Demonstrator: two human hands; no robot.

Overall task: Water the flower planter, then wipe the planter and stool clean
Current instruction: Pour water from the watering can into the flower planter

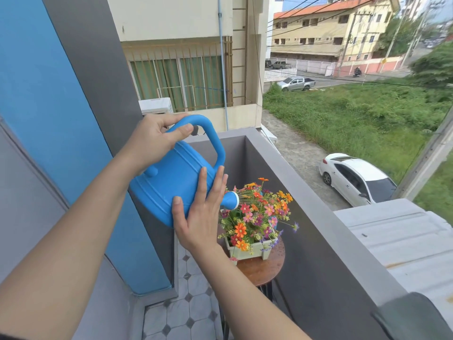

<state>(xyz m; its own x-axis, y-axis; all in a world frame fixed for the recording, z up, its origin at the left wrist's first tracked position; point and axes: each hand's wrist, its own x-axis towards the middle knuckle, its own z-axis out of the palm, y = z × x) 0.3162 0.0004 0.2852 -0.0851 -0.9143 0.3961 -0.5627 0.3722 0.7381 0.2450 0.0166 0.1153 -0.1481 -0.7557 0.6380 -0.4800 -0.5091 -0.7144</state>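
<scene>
Right hand (198, 214): reaching up from the lower edge of the view, palm flat against the lower side of the blue watering can (171, 177), fingers (202, 185) spread and straight, propping the can rather than closing around it.
Left hand (152, 141): forearm raised from the lower left, fingers curled around the rear of the can's looped handle (210, 136), thumb pressed on top.
Watering can: tipped forward and down to the right, its white-faced rose (232, 200) just above the blooms, fine streams of water leaving it.
Flowers (259, 214): a dense bunch of orange, pink, red and purple blossoms with green stems, standing upright under the spout.
Planter (247, 251): pale green, rectangular, on the stool, close to the balcony's corner.
Stool (264, 266): round brown seat speckled with droplets, dark legs below, on the tiled balcony floor (186, 310).
Balcony wall (306, 197): grey, just beside the stool.
Street below: a white car (355, 180) parked beside grass.
</scene>
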